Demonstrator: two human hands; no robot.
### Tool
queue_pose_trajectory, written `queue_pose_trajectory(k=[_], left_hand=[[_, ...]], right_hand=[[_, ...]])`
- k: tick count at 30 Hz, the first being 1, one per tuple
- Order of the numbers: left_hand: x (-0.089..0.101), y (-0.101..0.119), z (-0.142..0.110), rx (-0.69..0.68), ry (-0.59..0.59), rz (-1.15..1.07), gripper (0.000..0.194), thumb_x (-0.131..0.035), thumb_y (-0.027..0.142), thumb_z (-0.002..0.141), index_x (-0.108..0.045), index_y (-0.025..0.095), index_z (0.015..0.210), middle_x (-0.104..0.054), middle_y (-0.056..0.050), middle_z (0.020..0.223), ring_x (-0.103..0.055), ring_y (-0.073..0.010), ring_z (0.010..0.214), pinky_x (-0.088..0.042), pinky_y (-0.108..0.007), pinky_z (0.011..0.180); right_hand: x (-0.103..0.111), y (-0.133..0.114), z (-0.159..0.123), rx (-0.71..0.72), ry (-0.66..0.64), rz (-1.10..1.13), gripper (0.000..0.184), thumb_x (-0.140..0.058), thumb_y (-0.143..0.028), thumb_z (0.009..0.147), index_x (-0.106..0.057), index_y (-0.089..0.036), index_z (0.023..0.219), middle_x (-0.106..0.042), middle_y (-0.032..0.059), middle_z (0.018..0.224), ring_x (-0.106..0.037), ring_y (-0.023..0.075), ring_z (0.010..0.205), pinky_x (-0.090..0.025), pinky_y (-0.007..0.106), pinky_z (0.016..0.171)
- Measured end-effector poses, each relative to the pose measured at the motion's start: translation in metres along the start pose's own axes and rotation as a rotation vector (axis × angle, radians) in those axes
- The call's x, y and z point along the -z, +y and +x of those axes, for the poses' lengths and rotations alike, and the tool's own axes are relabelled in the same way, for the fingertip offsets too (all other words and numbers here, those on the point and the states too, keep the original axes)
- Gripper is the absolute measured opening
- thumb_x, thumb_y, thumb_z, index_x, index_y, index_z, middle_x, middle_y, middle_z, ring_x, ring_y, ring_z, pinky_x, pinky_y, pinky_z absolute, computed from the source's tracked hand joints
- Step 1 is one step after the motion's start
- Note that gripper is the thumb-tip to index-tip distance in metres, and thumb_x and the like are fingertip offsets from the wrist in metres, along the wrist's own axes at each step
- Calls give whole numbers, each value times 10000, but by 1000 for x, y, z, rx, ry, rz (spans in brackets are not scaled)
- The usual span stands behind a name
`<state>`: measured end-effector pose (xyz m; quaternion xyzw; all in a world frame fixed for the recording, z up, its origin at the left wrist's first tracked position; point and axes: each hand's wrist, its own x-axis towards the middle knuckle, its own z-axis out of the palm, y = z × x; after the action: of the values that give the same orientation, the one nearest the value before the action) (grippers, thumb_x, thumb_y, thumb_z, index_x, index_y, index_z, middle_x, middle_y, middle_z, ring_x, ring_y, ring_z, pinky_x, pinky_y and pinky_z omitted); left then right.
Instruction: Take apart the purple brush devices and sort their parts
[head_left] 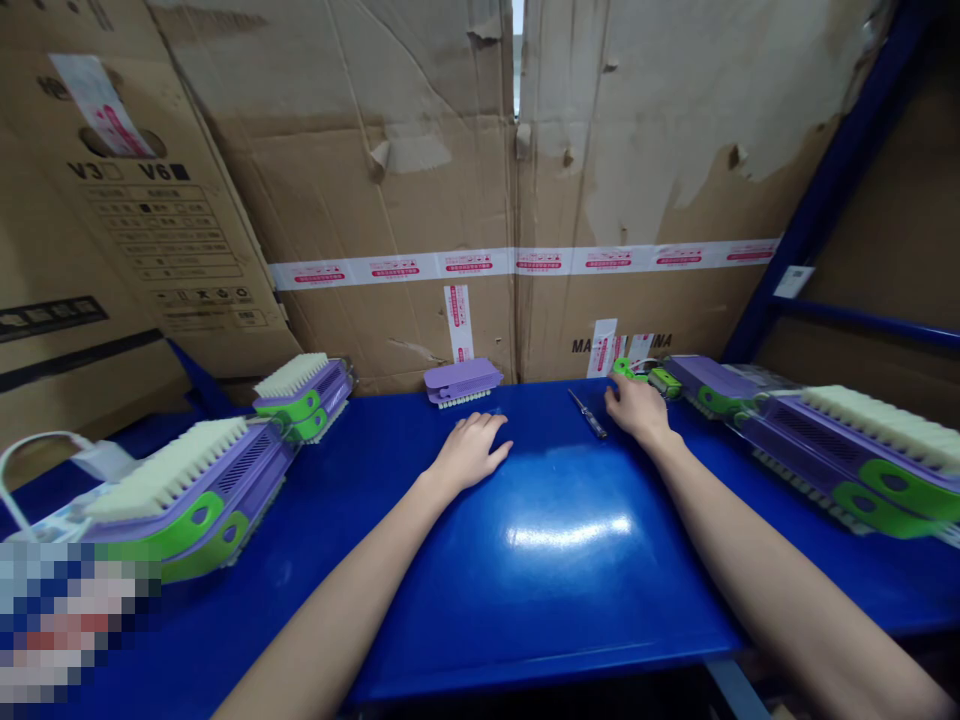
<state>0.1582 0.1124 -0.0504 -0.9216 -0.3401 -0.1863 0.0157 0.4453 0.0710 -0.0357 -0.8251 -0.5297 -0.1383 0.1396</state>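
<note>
My left hand (471, 450) rests palm down on the blue tabletop (555, 600) with its fingers stretched out and the thumb apart. Just beyond its fingertips lies a purple brush part (463, 380) with pale bristles underneath. Toward the back right reaches my right hand (637, 405), its fingers slightly bent and apart, close to a small green part (622, 367). Whether the fingertips touch that part I cannot tell. Another small green piece (664, 381) sits beside the same hand. Between my hands lies a slim screwdriver (588, 414) with a clear handle.
Stacked purple and green brushes stand on the left (217, 490) and right (840, 450), with a smaller stack (304, 395) at the back left. A white cable (37, 437) loops at the left edge. Cardboard (390, 200) walls the back; a blue post (817, 190) rises on the right.
</note>
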Motion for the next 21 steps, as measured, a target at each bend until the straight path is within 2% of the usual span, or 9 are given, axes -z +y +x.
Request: queue_pose_trajectory(k=[3,8,21], left_hand=[[1,0,0,0,-1,1,375,-492,361,904,-542,149,1209,-626,-115,1190,-554,-265,1104,-441,-411,955],[2,1,0,-1,-1,6,374,-494,357,904,-542,143,1207,-625,-116,1187,-554,-265,1101,-444,-414,951],[2,1,-1,-7,4,9,364,-495,355,904,-546,154,1203,-627,-111,1184,-555,-258,1102,-444,-411,951]], right_hand=[[1,-8,-2,27,-84,-13,425,-344,-322,921,-541,-198,1277,-685,149,995,-654,280,881,-443,337,693],[0,-16,-4,86,-130,-40,426,-346,-344,926,-533,-223,1289,-686,143,1030,-665,291,914,-465,345,721],[5,-15,-5,91,-121,-42,434,-334,-344,929,-531,-214,1294,-685,157,1032,-666,308,931,-479,361,734]])
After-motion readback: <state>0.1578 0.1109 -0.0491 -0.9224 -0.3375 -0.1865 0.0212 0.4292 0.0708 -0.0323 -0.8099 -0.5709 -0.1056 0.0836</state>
